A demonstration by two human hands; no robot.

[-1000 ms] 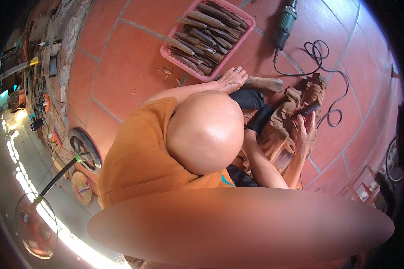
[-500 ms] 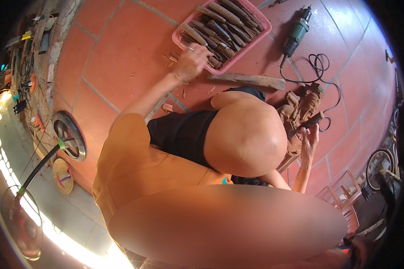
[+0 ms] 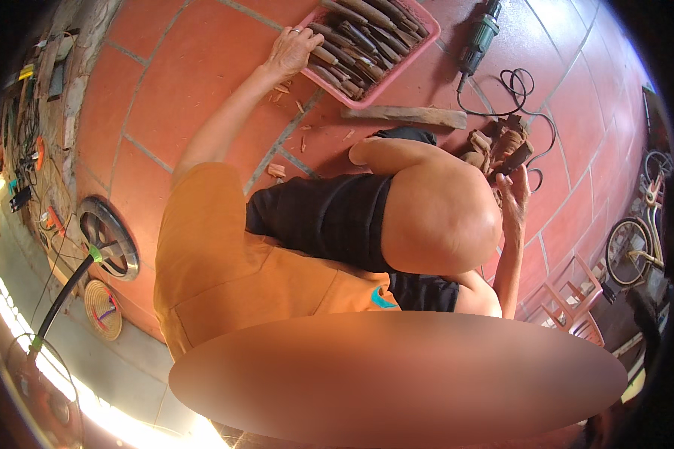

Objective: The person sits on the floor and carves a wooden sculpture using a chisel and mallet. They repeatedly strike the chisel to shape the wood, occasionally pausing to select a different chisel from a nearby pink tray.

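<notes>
My left hand (image 3: 293, 54) lies over the left corner of a pink plastic tray (image 3: 398, 73). Its bent fingers touch the ends of the carving chisels (image 3: 359, 45) heaped inside, and what they grip is hidden. On the right, my right hand (image 3: 514, 196) is closed round a dark wooden-handled chisel (image 3: 518, 156), whose blade cannot be seen. That handle lies against a carved wooden figure (image 3: 481, 144) on the floor. My raised knee hides part of the figure.
A flat wooden stick (image 3: 408, 117) lies below the tray. Beyond it sits a green power tool (image 3: 479, 41) with a looped black cord (image 3: 518, 97). Wood chips (image 3: 275, 171) dot the red tiles. A fan (image 3: 108, 238) stands left; a pink chair (image 3: 573, 299) and bicycle (image 3: 629, 251) are right.
My left hand has moved from the tray's near side up and left to its left corner. The right hand stays at the carved figure. My view has shifted slightly and my knee covers more.
</notes>
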